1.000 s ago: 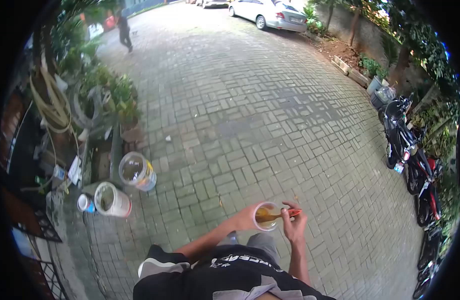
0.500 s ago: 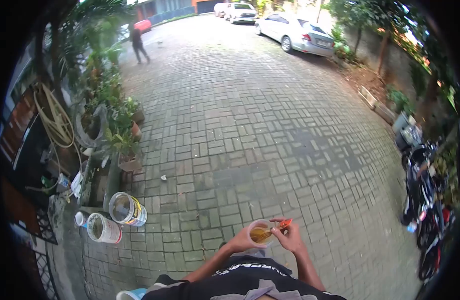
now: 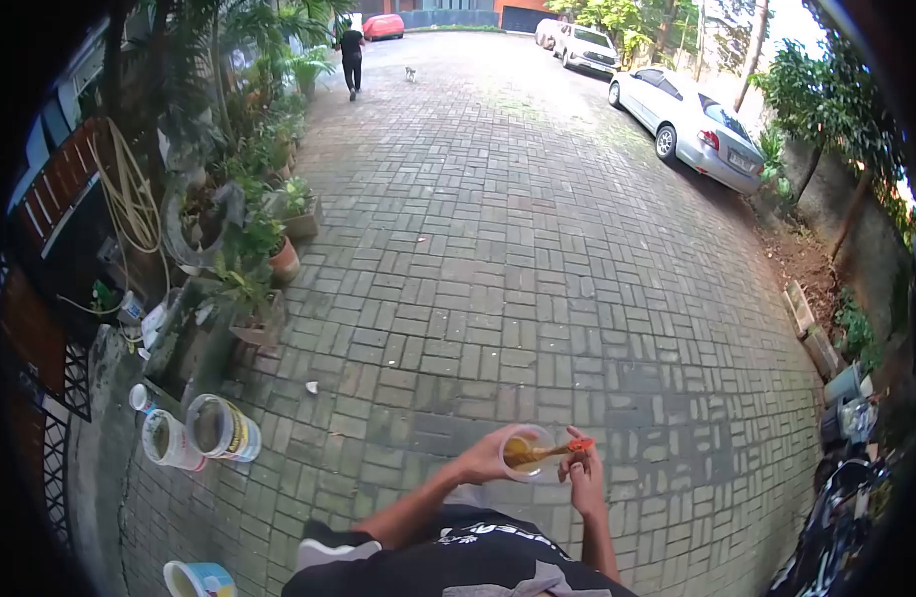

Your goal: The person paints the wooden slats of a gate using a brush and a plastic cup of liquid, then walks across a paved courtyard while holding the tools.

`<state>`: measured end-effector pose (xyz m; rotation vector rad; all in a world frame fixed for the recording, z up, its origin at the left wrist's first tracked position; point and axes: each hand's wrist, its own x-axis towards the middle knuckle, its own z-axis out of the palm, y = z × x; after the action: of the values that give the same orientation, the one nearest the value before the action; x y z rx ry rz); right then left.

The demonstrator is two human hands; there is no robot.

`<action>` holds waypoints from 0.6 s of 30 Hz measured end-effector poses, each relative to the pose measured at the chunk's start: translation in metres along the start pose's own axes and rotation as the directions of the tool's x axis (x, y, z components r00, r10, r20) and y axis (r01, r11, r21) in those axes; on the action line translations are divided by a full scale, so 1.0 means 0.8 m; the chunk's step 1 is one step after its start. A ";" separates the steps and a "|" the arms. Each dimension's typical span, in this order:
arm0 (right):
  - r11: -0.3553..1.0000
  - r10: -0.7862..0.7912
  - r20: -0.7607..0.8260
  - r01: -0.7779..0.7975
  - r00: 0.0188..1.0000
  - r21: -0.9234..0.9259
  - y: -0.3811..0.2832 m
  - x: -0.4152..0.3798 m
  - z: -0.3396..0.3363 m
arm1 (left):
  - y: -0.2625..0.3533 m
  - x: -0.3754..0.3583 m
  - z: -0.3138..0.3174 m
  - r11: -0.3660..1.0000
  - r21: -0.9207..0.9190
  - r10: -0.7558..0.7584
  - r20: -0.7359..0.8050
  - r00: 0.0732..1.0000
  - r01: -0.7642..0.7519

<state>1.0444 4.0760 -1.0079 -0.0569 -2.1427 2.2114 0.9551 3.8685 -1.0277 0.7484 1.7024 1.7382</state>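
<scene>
My left hand [image 3: 481, 462] is closed around the side of a clear plastic cup [image 3: 536, 474], which is tilted so that its mouth shows. Inside it is a yellow-brown liquid [image 3: 519, 451]. At the cup's right side, the fingers of my right hand [image 3: 586, 486] are closed on a slim brown stick-like tool [image 3: 555, 452] with an orange-red end. Its other end reaches into the cup; I cannot make out its exact kind.
Paint buckets [image 3: 241, 438] stand at the left beside potted plants [image 3: 262, 316]; another bucket [image 3: 201, 581] is nearer. Far off are a person [image 3: 352, 62] and a small animal [image 3: 410, 74]. A silver car [image 3: 692, 124] is parked right, motorcycles [image 3: 831, 532] lower right.
My view has turned left and lifted. The tool's orange-red end has swung outward to the right, and more of its brown length shows over the cup. The far person has walked away.
</scene>
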 end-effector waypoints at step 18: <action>0.922 0.081 0.428 0.096 0.900 -0.375 -0.058 0.748 -0.320 | 0.017 0.674 -0.194 0.972 -0.232 -0.017 -0.216 0.976 -0.035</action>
<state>0.4659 4.3745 -0.9594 0.4772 -2.7808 1.8895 0.4783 4.1650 -1.0228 0.4745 1.5916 2.0463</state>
